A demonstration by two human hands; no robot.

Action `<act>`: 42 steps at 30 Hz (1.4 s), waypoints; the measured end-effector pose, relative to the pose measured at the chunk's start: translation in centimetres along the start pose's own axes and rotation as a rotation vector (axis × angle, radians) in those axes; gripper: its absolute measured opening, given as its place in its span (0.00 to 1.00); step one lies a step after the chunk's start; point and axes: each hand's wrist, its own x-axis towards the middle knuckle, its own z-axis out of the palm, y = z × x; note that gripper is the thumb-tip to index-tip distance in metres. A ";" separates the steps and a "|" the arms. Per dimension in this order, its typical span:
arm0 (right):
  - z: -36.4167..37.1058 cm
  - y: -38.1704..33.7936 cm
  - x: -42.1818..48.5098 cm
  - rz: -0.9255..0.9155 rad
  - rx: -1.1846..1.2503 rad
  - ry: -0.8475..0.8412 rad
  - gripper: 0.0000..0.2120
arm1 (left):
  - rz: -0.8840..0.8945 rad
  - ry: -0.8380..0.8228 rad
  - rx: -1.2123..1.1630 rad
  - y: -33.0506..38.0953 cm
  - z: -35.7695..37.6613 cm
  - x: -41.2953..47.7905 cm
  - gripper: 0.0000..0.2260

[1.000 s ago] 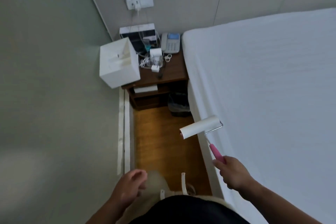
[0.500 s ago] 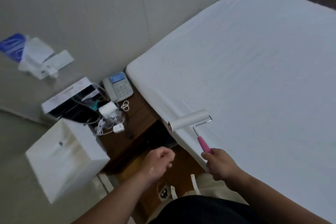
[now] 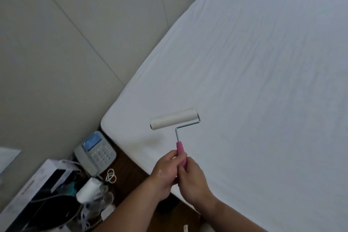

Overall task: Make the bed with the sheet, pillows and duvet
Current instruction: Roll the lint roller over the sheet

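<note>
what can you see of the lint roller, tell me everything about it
The lint roller has a whitish paper-like roll, seam showing, on a bent silver wire frame leading down to a pink plastic-looking handle. It is held, roll foremost, over the white sheet near the bed's corner. The right hand grips the handle's lower end; the left hand pinches it beside. Whether the roll touches the sheet is unclear.

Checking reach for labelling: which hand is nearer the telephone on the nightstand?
Left. The left hand holds the lint roller by its pink handle, just right of the telephone. The right hand grips the same handle beyond it, farther away.
</note>
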 end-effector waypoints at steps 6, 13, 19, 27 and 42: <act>-2.8 -2.4 14.3 -0.039 -0.031 -0.191 0.11 | -0.007 0.098 -0.010 9.1 -0.9 11.7 0.08; -8.7 3.5 32.6 -0.151 -0.586 0.069 0.22 | -0.074 0.230 0.097 9.2 -3.7 24.5 0.08; -11.0 2.6 49.5 -0.287 -0.881 0.357 0.31 | 0.034 0.253 0.331 13.7 -4.8 35.2 0.09; -5.8 2.9 59.3 -0.126 -0.935 0.523 0.38 | 0.397 0.288 0.662 30.7 -4.5 51.1 0.09; -4.5 7.8 63.6 -0.258 -0.976 0.814 0.36 | 0.652 0.467 1.664 48.2 -2.4 68.7 0.17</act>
